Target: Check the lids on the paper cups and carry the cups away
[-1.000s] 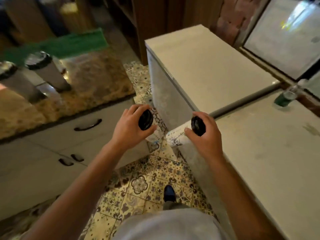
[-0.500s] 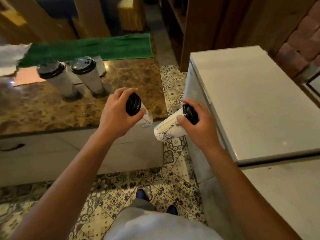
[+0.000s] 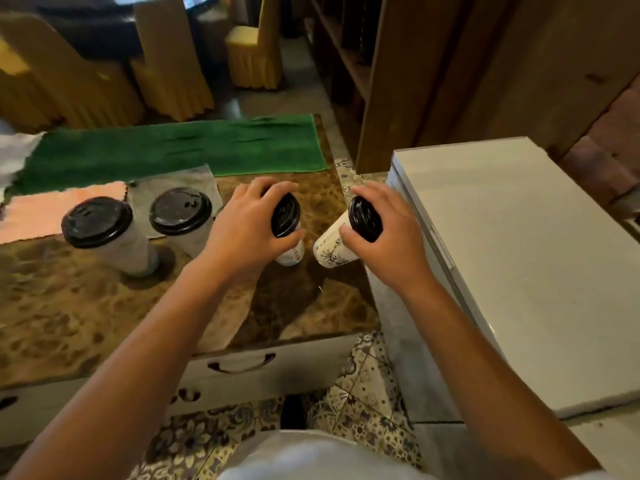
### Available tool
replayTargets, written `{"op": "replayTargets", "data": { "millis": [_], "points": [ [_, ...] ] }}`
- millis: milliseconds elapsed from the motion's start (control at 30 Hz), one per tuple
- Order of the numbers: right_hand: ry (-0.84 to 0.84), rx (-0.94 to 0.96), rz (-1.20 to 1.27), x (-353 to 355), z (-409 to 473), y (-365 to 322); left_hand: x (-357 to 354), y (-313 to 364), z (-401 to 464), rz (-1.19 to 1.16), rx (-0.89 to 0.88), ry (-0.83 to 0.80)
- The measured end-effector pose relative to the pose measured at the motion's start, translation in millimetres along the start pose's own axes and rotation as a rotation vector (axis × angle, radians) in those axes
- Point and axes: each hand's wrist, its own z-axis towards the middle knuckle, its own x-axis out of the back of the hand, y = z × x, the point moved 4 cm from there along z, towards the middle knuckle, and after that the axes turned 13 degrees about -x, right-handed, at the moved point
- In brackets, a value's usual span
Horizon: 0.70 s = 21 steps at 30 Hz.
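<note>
Left hand (image 3: 242, 233) clamped round one black-lidded paper cup (image 3: 289, 237), right hand (image 3: 388, 237) gripping another (image 3: 332, 245), both tilted above the marble counter (image 3: 69, 306), two lidded cups (image 3: 104, 233) standing left.

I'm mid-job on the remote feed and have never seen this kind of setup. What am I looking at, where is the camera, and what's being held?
There is no machine here: these are a person's two bare hands, filmed by one wide-angle camera on their head, looking forward and down. The left hand has its grip round a paper cup by its black lid; the right hand holds a second cup the same way, tilted. Both are held above a brown stone counter. On it stand two more lidded cups, with a green towel behind them. To the right is a white chest; below is patterned floor tile.
</note>
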Motion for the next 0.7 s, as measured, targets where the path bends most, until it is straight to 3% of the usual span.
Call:
{"op": "replayTargets", "data": {
  "millis": [233,467,700],
  "points": [
    [-0.012,0.062,-0.303,-43.1,48.8,-34.3,-1.0,-33.7,36.7,0.119,-0.112,-0.111],
    [-0.2,0.126,-0.497,-70.2,65.0,-43.7,-13.9,-48.7,35.4,0.117,-0.093,-0.161],
    [-0.278,0.181,-0.623,-73.4,71.9,-47.9,-15.9,-55.5,33.4,0.122,-0.017,-0.213]
  ]
}}
